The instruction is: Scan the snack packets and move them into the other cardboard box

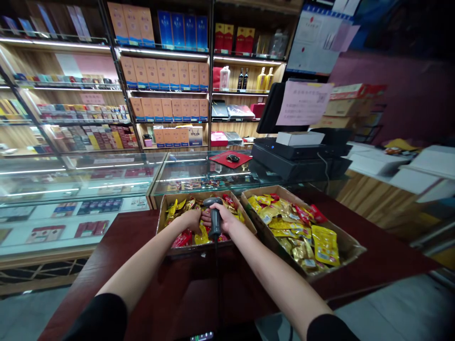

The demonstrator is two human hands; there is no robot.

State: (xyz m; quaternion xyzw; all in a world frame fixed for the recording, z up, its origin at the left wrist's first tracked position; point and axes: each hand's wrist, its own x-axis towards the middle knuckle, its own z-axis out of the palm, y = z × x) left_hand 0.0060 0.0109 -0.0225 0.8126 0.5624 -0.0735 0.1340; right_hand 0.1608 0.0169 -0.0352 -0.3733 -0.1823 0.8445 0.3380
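Observation:
A dark handheld scanner (pixel 215 222) with a cable hanging from its handle is upright over the left open box (pixel 163 215) of yellow and red snack packets. My right hand (pixel 225 219) is closed around the scanner's handle. Close beside it on the left is my left hand (pixel 194 219), low over the packets; its fingers are partly hidden, and what they hold, if anything, cannot be made out. To the right sits a second open box (pixel 350 244), filled with yellow, gold and red packets (pixel 325 244).
Both boxes rest on a dark red table (pixel 142 232). Behind stand a glass counter (pixel 156 175), a red mat (pixel 223 158) with a black mouse (pixel 232 158), and a monitor (pixel 270 109) with a paper on it. Shelves of boxed goods line the back.

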